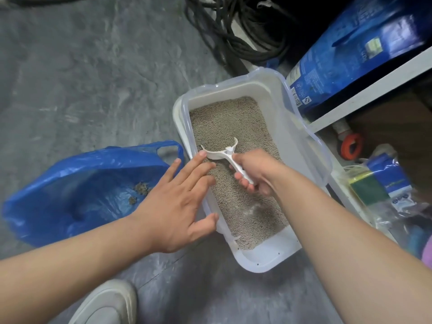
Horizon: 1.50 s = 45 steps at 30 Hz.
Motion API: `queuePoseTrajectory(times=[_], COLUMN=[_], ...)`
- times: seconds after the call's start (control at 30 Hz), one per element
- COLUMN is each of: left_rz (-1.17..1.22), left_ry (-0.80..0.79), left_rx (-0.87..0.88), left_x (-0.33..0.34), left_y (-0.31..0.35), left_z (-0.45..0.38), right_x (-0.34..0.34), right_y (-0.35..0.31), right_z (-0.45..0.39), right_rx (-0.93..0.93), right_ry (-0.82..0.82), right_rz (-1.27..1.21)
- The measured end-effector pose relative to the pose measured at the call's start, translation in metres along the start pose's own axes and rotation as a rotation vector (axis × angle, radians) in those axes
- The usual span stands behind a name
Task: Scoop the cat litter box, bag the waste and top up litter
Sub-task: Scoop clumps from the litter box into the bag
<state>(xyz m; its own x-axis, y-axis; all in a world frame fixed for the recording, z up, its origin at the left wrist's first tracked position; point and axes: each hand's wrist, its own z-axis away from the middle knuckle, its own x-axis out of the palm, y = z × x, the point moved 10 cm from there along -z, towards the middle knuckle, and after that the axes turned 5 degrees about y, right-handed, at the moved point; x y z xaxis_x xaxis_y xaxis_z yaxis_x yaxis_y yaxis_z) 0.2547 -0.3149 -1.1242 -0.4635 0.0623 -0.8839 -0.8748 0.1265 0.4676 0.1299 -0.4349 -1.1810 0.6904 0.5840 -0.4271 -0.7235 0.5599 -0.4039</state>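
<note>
Scoop (pixel 222 154): white plastic, its head sat low on the grey litter (pixel 233 127) in the middle of the tray, handle running back toward the person.
Right hand (pixel 254 175): clenched round the scoop's handle, fingers curled under it, held over the litter.
Left hand (pixel 177 202): released — fingers straight and spread, holding nothing; it lay over the left rim of the litter box, fingertips reaching in above the litter just beside the scoop's head, thumb against the rim.
Litter box (pixel 268 258): a white tray with a clear plastic rim frame, set on the grey floor (pixel 81 78) at a slant, one short end near the person.
Waste bag (pixel 77 190): blue plastic, open, on the floor just left of the box; a few dark clumps (pixel 140 190) lay inside it.
Litter sack (pixel 360 50): large blue printed bag leaning on a white shelf (pixel 364 92) — up and to the right of the box.
Cables (pixel 236 26): black coils on the floor beyond the box.
Right edge: clear bags holding blue and green packets (pixel 381 183) beside the box, under the shelf.
Shoe (pixel 107 302): pale, at the bottom edge, between the forearms.
</note>
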Motion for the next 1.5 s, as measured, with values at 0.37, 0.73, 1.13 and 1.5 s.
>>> queuePoseTrajectory(times=[0.37,0.73,1.13,1.5], left_rz=[0.098,0.109,0.083,0.071], left_ry=[-0.015,-0.011,-0.023,-0.009], left_rx=[0.009,0.015,-0.008,-0.013], left_x=[-0.002,-0.003,-0.003,-0.001], left_y=[0.003,0.003,0.001,0.005], left_z=[-0.001,0.0,0.002,-0.002], right_x=[0.038,0.04,-0.002,-0.039], right_y=[-0.022,-0.012,0.033,0.089], right_z=[-0.011,-0.014,0.011,0.04], right_rx=[-0.075,-0.157,-0.187,-0.197], right_ry=[-0.051,-0.031,0.009,0.158], right_rz=[-0.306,-0.384,-0.456,-0.504])
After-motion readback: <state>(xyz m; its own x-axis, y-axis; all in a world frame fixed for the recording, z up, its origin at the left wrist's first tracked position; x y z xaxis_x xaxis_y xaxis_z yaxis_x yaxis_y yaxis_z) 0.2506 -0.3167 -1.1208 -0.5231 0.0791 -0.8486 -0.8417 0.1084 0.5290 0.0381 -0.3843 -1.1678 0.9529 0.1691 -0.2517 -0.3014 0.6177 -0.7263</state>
